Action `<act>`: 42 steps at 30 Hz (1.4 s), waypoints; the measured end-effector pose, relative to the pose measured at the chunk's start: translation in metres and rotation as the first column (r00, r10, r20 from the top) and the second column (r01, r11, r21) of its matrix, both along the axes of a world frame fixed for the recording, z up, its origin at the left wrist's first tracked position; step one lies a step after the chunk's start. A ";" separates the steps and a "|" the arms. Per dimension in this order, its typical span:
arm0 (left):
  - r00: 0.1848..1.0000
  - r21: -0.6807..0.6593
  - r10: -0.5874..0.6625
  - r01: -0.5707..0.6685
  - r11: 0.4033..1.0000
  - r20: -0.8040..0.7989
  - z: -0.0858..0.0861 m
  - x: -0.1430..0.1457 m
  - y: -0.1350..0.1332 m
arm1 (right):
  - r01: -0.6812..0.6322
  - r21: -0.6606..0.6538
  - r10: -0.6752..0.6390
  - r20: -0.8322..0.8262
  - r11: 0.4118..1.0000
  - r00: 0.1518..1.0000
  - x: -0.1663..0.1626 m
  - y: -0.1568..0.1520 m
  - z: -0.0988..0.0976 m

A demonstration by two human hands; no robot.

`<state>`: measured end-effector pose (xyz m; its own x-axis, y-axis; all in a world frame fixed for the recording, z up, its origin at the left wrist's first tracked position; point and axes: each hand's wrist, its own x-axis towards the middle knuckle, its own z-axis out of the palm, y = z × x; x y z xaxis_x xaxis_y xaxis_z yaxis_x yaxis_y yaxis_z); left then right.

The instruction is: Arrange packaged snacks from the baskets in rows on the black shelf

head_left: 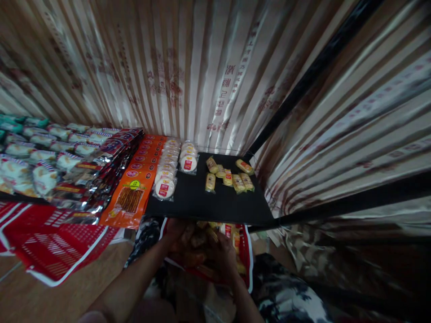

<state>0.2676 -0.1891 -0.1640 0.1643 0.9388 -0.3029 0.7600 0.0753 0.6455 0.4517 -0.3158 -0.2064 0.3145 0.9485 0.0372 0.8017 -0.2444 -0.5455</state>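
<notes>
Head view: the basket [250, 260] has both hands in it, the left hand [178, 229] at its far left, the right hand [225, 247] right of its middle. Packs [236, 242] lie in the basket, the clearest just right of the right hand, the nearer one, long axis pointing roughly toward the shelf [215, 207] beyond the basket; more sit on that shelf. Both forearms slant in from the basket's near side, converging, hands lowered. Fingers are dim, so how far each grip is open, or what it holds, I cannot tell.
</notes>
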 end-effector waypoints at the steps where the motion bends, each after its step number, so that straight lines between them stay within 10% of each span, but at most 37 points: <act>1: 1.000 0.001 0.005 -0.005 1.000 -0.014 0.002 -0.003 -0.003 | -0.022 0.000 0.022 0.001 1.000 1.000 0.000 0.001 0.001; 10: 0.989 -0.022 0.101 -0.104 0.994 -0.103 0.018 -0.034 -0.037 | -0.018 0.081 0.004 0.171 0.997 0.985 -0.020 -0.003 0.032; 16: 0.983 0.005 0.165 -0.165 0.986 -0.081 0.027 -0.043 -0.051 | -0.486 0.030 0.478 0.138 0.873 0.867 -0.073 -0.016 0.064; 25: 0.963 0.231 0.023 -0.087 0.969 0.268 0.044 -0.061 -0.094 | -0.235 0.119 0.257 -0.234 0.965 0.938 -0.085 -0.010 0.044; 33: 0.919 0.422 -0.292 0.161 0.892 0.265 0.049 -0.057 -0.105 | 0.103 -0.080 -0.116 -0.901 0.991 0.418 -0.081 -0.004 0.093; 42: 0.908 0.521 -0.347 0.183 0.834 0.236 0.073 -0.052 -0.102 | 0.169 -0.036 -0.082 -0.959 0.985 0.272 -0.071 0.011 0.119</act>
<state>0.2161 -0.2912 -0.0909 0.4354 0.8557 0.2795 0.4599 -0.4783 0.7481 0.3811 -0.3046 -0.0876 0.2807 0.9030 -0.3253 -0.3404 -0.2233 -0.9134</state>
